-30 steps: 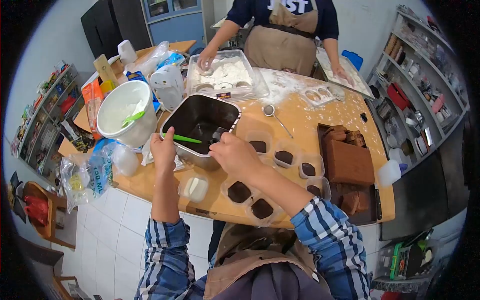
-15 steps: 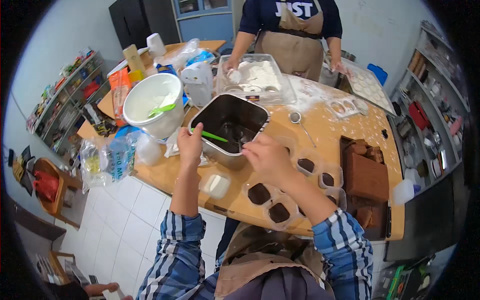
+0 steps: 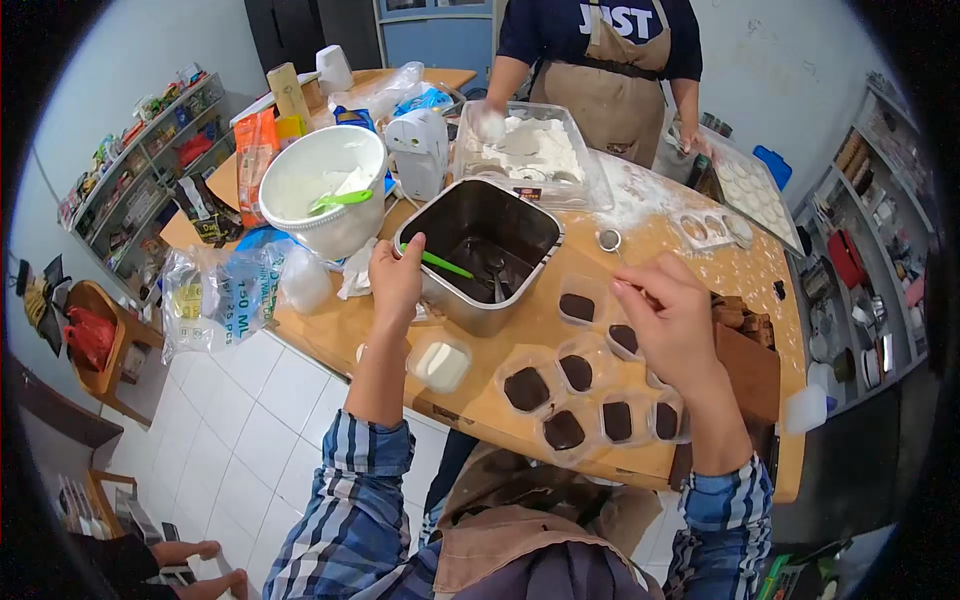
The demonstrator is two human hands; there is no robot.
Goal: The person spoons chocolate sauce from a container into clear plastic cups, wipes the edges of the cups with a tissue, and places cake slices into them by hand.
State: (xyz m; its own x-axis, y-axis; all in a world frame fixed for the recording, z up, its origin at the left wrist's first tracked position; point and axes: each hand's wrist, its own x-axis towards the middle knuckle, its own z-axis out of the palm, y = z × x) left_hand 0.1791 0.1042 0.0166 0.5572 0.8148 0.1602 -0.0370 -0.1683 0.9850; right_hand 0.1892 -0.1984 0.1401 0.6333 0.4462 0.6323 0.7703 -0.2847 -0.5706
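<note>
My left hand point(image 3: 396, 280) grips the near-left rim of a deep square metal pan point(image 3: 480, 312), which has dark chocolate mixture inside. A green spatula point(image 3: 445, 264) slants into the pan from under my left thumb. A metal spoon point(image 3: 498, 290) leans in the mixture. My right hand point(image 3: 662, 315) is raised right of the pan, fingers pinched on the thin handle of a small strainer point(image 3: 609, 240). Below it stand several clear plastic cups, one with a dark cake piece point(image 3: 527, 389) inside. A cup with a white filling point(image 3: 441, 365) sits near my left forearm.
A white bowl point(image 3: 290, 205) with a green-handled tool stands left of a white mixer point(image 3: 418, 150). Opposite, a co-worker point(image 3: 605, 100) reaches into a flour-filled plastic box point(image 3: 585, 190). A brown cake block point(image 3: 748, 375) lies right, and a tray of dough rounds point(image 3: 750, 190) beyond.
My right hand has let go of the spoon in the pan and moved right to the strainer's handle. My left hand stays at the pan rim. The view has shifted slightly.
</note>
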